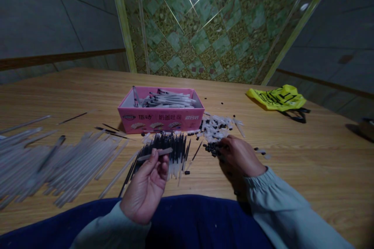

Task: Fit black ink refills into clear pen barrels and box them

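My left hand (147,184) is closed round a clear pen barrel (155,154), held level above a heap of black pen refills (172,146) on the wooden table (292,151). My right hand (238,153) rests knuckles up to the right, its fingertips pinched in a small pile of black caps (212,148); what they grip is hidden. A pile of small clear parts (217,126) lies just beyond it. A pink cardboard box (160,118) holding several assembled pens stands behind the refills.
Many clear pen barrels (58,163) are spread over the table's left side. A yellow plastic bag (276,98) over a black object lies at the far right. Loose black caps are scattered behind the box. The table's near edge meets my dark blue lap.
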{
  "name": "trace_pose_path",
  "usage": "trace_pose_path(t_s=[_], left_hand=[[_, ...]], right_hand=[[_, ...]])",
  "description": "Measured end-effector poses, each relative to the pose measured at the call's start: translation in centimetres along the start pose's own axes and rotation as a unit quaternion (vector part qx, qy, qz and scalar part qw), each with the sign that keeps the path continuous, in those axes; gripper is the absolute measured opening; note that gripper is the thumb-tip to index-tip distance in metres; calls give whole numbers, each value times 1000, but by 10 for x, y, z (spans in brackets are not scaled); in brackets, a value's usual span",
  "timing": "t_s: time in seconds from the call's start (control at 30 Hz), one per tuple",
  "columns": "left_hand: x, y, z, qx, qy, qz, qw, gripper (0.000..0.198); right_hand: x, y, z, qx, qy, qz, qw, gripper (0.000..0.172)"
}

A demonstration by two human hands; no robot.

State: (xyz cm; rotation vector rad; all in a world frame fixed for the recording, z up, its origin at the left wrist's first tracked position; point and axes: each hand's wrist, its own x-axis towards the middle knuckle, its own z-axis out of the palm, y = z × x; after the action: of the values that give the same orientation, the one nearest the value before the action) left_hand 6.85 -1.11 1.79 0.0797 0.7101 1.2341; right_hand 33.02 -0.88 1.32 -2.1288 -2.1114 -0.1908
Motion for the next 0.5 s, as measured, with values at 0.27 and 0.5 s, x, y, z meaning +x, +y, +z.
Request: trace_pose_path(t_s=[0.27, 0.5], left_hand=[[2, -2, 0, 12, 0, 10, 1000, 21], [2, -6, -1, 38, -3, 28, 999, 24]], right_hand=[[5, -16, 10, 14, 13, -20, 1000, 15], [8, -23, 13, 9, 0, -18, 1000, 14]])
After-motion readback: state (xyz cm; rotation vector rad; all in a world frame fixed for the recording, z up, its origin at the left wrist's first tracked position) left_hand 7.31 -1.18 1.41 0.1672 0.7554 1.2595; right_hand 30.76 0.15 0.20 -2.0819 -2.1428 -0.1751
